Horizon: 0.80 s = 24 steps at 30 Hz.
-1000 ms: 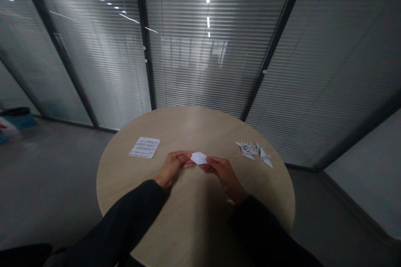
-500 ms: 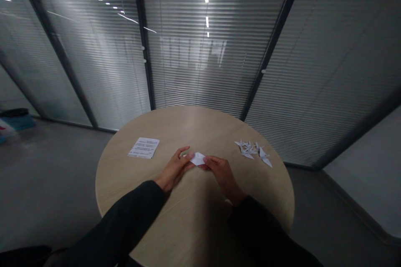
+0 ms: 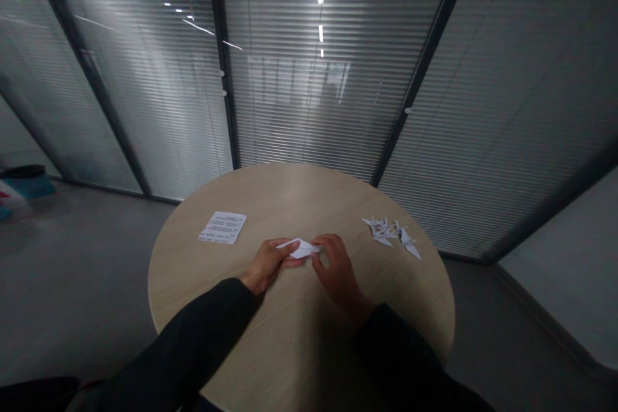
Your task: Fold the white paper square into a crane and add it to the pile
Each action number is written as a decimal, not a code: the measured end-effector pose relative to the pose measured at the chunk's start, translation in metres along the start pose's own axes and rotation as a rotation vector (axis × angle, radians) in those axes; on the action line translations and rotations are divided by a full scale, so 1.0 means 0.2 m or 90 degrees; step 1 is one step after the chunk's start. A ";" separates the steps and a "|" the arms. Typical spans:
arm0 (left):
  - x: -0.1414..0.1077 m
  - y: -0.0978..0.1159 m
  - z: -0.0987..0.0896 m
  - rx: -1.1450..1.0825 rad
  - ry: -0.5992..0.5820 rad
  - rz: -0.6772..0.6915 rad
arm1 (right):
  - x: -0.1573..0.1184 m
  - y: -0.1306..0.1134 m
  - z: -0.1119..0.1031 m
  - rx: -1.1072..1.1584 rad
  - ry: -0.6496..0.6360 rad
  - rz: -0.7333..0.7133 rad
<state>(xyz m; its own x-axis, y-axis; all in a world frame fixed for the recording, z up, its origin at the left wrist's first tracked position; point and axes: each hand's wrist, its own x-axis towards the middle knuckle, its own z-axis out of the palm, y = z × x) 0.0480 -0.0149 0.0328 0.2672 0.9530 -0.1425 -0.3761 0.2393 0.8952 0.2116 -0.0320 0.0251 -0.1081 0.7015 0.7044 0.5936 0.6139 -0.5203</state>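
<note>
- Two bare hands at work near the middle of the table, and everything hangs on one small piece of paper!
- That piece, a folded white paper (image 3: 302,248), narrow and pointed, sits between the hands, just above a round wood-veneer table (image 3: 290,196).
- Left hand (image 3: 265,265): fingers closed in a pinch on the paper's left end. A firm, steady hold like that looks right for keeping the layers from slipping.
- Right hand (image 3: 338,270): fingers curled at the paper's right tip, touching it or just beside it. Gripping or not? Can't tell from here.
- Out to the left lies a printed sheet (image 3: 222,227); out to the right, a small heap of paper cranes (image 3: 391,234), well apart from both hands.
- Dark sleeves (image 3: 193,341) cover the forearms.
</note>
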 end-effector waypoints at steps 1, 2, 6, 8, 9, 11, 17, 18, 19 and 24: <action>0.00 0.00 0.00 0.003 -0.006 0.004 | 0.00 -0.01 0.00 -0.018 -0.017 -0.065; 0.00 0.00 0.00 0.006 -0.014 0.007 | 0.00 -0.01 0.00 -0.039 -0.042 -0.116; -0.01 0.00 0.01 -0.004 -0.046 0.012 | 0.00 -0.02 -0.01 -0.106 -0.127 -0.213; -0.01 0.01 0.02 -0.013 -0.051 0.002 | 0.00 -0.01 -0.01 -0.115 -0.138 -0.225; -0.01 0.01 0.02 -0.017 -0.050 -0.005 | 0.00 -0.01 -0.02 -0.116 -0.135 -0.226; -0.01 0.02 0.01 -0.018 -0.045 -0.019 | 0.00 0.00 -0.02 -0.113 -0.124 -0.218; 0.00 0.01 0.00 -0.011 -0.057 -0.025 | 0.01 0.02 -0.02 -0.106 -0.121 -0.205; 0.00 0.01 0.00 -0.015 -0.058 -0.023 | 0.01 0.02 -0.01 -0.103 -0.113 -0.206; 0.00 0.01 0.00 -0.020 -0.058 -0.021 | 0.01 0.02 -0.01 -0.098 -0.102 -0.204; -0.01 0.01 0.00 -0.028 -0.064 -0.009 | 0.00 0.04 0.00 -0.016 -0.057 -0.117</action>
<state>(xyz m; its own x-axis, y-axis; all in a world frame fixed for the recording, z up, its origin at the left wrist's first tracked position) 0.0466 -0.0153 0.0348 0.3601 0.9265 -0.1094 -0.4096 0.2624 0.8737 0.2152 -0.0273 0.0211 -0.2869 0.6083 0.7400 0.5765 0.7266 -0.3738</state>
